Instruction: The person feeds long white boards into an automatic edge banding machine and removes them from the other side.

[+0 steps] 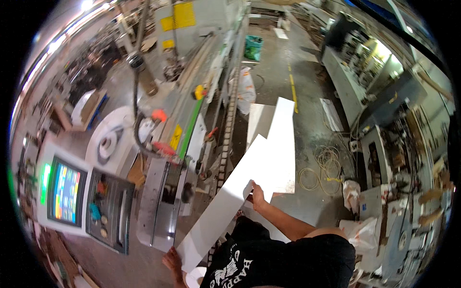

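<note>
A person's right hand (pixel 257 196) pinches the upper edge of a long white panel (pixel 229 201), fingers curled over it; the left hand (pixel 172 262) grips its lower end; the panel slants beside an edge-banding machine (pixel 189 120) with a lit control screen (pixel 66 190); more white boards (pixel 281 139) lie on the concrete floor (pixel 307 86).

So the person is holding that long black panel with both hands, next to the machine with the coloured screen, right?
Not quite. The panel is white, not black, as the head view shows. The rest holds: the left hand grips its near end, the right hand its edge further up, beside the machine with the coloured screen.
</note>
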Available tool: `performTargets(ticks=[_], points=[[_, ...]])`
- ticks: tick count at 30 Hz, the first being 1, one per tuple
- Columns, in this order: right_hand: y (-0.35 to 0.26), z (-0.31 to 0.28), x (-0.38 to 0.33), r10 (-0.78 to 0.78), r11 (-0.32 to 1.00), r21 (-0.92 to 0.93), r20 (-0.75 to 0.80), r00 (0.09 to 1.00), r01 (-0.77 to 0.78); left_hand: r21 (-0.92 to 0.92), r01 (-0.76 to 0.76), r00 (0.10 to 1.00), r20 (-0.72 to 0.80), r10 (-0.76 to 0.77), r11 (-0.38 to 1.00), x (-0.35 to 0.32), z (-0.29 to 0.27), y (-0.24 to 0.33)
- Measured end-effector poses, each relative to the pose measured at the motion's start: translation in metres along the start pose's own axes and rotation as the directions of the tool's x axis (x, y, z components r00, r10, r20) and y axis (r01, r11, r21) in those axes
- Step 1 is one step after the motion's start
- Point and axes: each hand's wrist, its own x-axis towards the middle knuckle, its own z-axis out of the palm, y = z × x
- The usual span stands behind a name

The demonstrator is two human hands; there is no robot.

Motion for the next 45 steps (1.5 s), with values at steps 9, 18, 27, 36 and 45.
performTargets(ticks=[9,18,27,36,45], points=[[0.122,0.102,-0.073,0.516,0.796,-0.48,0.218,0.828,-0.369,0.048,0.22,0.968,-0.135,-0.211,0.974,-0.121,0.002,-0.212],[0.202,0.204,-0.118,0.607,0.73,-0.563,0.273,0.746,-0.387,0.041,0.522,0.853,-0.029,-0.521,0.852,-0.156,-0.025,-0.295],[0.171,0.278,-0.092,0.038,0.886,-0.453,0.272,0.962,0.093,0.029,0.516,0.856,-0.032,-0.516,0.856,-0.102,-0.023,-0.323],[0.18,0.255,0.05,-0.073,0.885,-0.3,0.667,0.742,0.357,-0.035,0.643,0.763,-0.061,-0.644,0.765,-0.074,-0.039,-0.276],[0.154,0.276,-0.05,0.049,0.971,-0.217,0.595,0.803,0.102,-0.077,0.069,0.996,-0.047,-0.073,0.995,-0.03,-0.042,-0.069]])
